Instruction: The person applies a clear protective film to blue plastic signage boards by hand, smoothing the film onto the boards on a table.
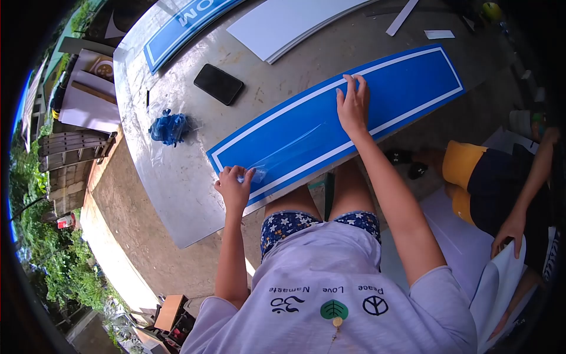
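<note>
Lying along the near edge of your grey metal-topped desk (177, 200), the long blue panel with a white border (407, 88) could slide if you tugged hard. It looks glossy and bears no visible lettering. Your right hand (354, 106) rests on it, fingers slightly parted; your left hand (234, 186), at its left end, pinches crumpled clear plastic film (259, 173) that might tear under an uneven pull.

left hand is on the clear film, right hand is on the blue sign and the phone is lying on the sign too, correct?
Not quite: the phone is on the table, beside the sign, not on it, as the head view shows. The left hand is on the film and the right hand on the sign.
</note>
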A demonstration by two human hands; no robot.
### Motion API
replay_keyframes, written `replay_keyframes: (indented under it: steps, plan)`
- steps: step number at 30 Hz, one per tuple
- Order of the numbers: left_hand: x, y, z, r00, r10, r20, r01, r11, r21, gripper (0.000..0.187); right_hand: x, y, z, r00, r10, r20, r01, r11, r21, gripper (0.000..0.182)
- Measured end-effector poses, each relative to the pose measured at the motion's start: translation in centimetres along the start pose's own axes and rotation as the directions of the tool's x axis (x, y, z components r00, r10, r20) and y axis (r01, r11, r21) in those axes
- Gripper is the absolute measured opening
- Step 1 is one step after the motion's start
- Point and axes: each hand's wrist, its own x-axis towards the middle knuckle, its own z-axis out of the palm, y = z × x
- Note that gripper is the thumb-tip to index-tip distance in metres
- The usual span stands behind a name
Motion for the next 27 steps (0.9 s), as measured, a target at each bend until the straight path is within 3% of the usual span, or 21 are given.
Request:
replay_keyframes:
  steps: [1, 6, 8, 27]
  plan:
    - [0.0, 0.0, -0.2, 1.000, 0.014, 0.010, -0.015, 1.000, 0.008, 0.028, 0.2, -0.1, 0.8, 0.998, -0.066, 0.000, 0.066, 0.993, -0.093, 0.039]
    - [0.3, -1.0, -0.1, 0.993, 0.112, -0.031, -0.111, 0.993, 0.044, 0.027, -0.5, -0.1, 2.8, 0.997, -0.020, 0.068, 0.038, 0.961, -0.276, 0.045]
    - [0.4, -1.3, 0.1, 0.991, 0.129, -0.044, -0.130, 0.991, -0.025, 0.024, -0.6, -0.5, 2.7, 0.998, -0.016, 0.067, 0.039, 0.938, -0.345, 0.047]
    - [1.7, -3.8, 0.4, 0.995, 0.014, 0.102, 0.022, 0.937, -0.348, 0.022, -0.7, -0.4, 3.3, 1.000, -0.016, 0.022, 0.023, 0.920, -0.390, 0.045]
